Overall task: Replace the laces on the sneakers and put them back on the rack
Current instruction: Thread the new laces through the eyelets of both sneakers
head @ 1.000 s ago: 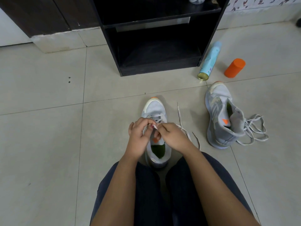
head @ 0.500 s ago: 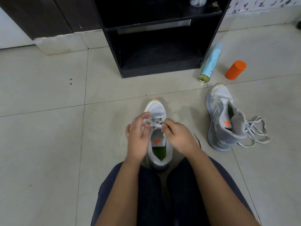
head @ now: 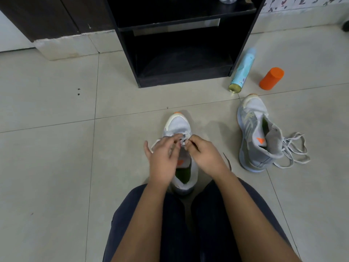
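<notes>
A grey-white sneaker (head: pixel 176 122) with an orange toe tip stands upright on the floor between my knees, toe pointing away from me. Over its eyelets my left hand (head: pixel 162 157) and my right hand (head: pixel 204 155) meet, each pinching the grey lace (head: pixel 182 139) near the lowest rows. A loose lace end (head: pixel 227 160) trails on the floor right of my right hand. The second sneaker (head: pixel 254 133) lies tilted on its side to the right, with a loose pile of lace (head: pixel 294 150) beside it. The black rack (head: pixel 181 42) stands ahead.
A light blue spray can (head: pixel 242 69) lies on the floor right of the rack, with an orange cylinder (head: pixel 271 78) beside it. A dark cabinet (head: pixel 47 16) and a white plinth stand at the back left. Pale floor tiles stretch to the left.
Both hands have moved forward along the sneaker, from the tongue towards the toe-end eyelets. The long lace that lay stretched on the floor to the right is mostly drawn in.
</notes>
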Available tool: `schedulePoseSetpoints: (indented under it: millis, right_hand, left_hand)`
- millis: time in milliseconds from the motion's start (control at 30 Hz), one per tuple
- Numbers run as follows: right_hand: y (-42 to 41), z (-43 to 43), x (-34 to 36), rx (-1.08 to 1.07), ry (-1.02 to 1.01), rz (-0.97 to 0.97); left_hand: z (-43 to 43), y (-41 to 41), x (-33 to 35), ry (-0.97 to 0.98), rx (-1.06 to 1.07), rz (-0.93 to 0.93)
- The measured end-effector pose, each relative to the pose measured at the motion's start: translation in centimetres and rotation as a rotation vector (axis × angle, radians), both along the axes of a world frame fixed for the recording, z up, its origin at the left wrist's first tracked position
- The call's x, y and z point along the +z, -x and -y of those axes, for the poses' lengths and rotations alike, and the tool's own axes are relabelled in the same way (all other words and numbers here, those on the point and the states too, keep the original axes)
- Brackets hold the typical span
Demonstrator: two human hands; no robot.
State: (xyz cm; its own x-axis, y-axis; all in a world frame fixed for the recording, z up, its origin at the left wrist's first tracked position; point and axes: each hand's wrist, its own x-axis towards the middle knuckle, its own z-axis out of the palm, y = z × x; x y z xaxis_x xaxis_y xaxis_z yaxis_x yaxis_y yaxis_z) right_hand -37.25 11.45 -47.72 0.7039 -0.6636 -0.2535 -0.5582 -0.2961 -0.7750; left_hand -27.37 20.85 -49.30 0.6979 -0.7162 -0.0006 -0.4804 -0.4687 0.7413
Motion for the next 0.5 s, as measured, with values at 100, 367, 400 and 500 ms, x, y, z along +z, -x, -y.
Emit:
schedulePoseSetpoints:
  millis: [100,367,400,500]
  right_hand:
    - [0.5,0.9,-0.4,-0.035,-0.069,-0.058]
    - [0.6,0.9,-0.8,-0.276,-0.271,0.227]
    - [0.5,0.8,-0.7,-0.323,-0.288,0.261]
    - [0.4,0.7,-0.8,-0.385,-0.356,0.288]
  left_hand:
    - [-0.1,0.2,-0.3,0.005,0.061,0.028]
    - [0.0,0.3,-0.2,-0.082,-0.069,0.108]
    - [0.1,0.5,-0.2,-0.064,-0.07,0.113]
    - [0.3,0.5,-0.3,-0.008,0.016,0.078]
